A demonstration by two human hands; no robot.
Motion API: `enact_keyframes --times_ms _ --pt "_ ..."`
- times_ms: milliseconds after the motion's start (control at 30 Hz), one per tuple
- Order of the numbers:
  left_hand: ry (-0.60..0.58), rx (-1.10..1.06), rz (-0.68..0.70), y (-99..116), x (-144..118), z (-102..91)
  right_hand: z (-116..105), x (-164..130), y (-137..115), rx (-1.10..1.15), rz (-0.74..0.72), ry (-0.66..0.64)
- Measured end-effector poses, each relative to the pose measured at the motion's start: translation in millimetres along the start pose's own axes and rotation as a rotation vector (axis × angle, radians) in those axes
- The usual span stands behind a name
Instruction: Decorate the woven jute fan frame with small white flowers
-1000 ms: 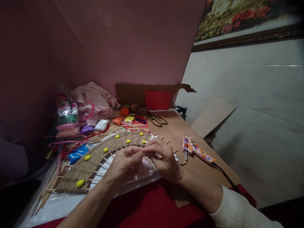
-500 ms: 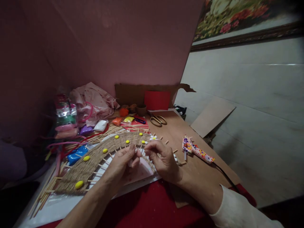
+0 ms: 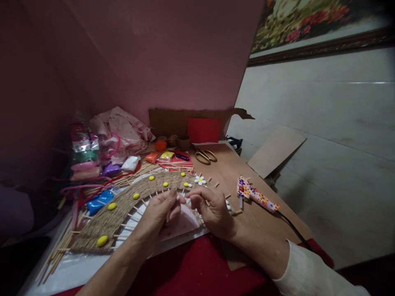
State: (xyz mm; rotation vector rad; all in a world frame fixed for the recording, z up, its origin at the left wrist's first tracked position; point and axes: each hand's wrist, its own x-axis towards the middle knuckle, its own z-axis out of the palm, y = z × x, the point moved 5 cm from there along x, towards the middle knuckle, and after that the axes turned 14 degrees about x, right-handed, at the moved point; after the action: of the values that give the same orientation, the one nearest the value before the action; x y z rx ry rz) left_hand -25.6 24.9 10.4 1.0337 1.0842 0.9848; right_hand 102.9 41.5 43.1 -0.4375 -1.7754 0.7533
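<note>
Left hand (image 3: 159, 207) pinches a white bit (image 3: 178, 197), right hand (image 3: 214, 211) curls, grip unclear, twine arch (image 3: 145, 188) just beyond.

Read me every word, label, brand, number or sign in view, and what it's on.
No text is readable anywhere in view.
Shiny packet: any lettering is too dark and blurred to read.
Glue gun: flower pattern, no legible wording.

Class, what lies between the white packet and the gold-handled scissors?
The head view shows an orange packet, a yellow packet and a blue tool between them, plus some red paper.
</note>
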Motion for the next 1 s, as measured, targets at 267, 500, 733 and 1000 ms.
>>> enact_keyframes --times_ms 267,500,733,1000 --pt "0.028 0.033 0.056 -0.8 1.4 -2.0 -0.3 1.0 -9.7 0.004 -0.097 0.015" --pt "0.084 0.238 0.104 -4.4 1.2 -6.2 1.9 -1.2 -8.1 -0.01 -0.07 -0.027" --pt "0.124 0.298 0.144 -2.5 1.2 -8.5 8.1 -0.1 -7.1 -0.021 -0.08 -0.053" --pt "0.068 0.193 0.155 1.2 -0.7 -4.4 4.5 -0.4 -4.0 -0.05 -0.051 -0.034"
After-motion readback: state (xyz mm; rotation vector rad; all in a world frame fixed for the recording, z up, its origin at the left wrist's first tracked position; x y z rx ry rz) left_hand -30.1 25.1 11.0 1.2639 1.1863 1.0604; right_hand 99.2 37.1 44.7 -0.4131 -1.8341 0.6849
